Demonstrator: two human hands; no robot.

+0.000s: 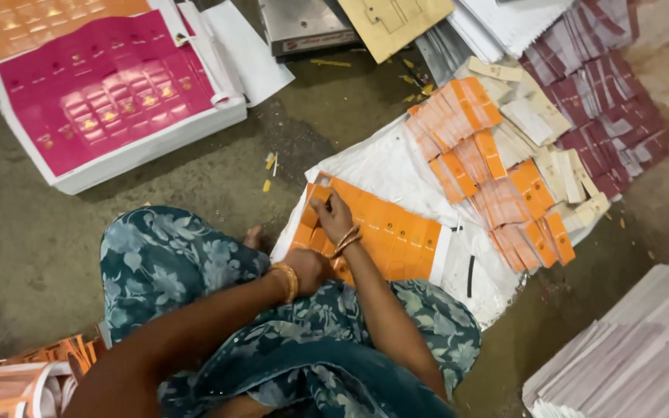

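An orange printed sheet (392, 232) of punched tag shapes lies on a white sack (381, 166) on the floor in front of my knees. My right hand (333, 218) reaches over it, fingers pinched on the sheet's far left corner. My left hand (307, 267), with a gold bangle at the wrist, presses on the sheet's near left edge, fingers curled over it. Both wrists cross above my lap, which is covered in blue floral cloth (164, 259).
Bundles of orange tags (466, 147), cream tags (536, 116) and maroon tags (613, 101) are piled at the right. A stack of pink sheets (102, 93) lies at the upper left, white paper stacks (636, 356) at the lower right, and orange scraps (48, 360) at the lower left.
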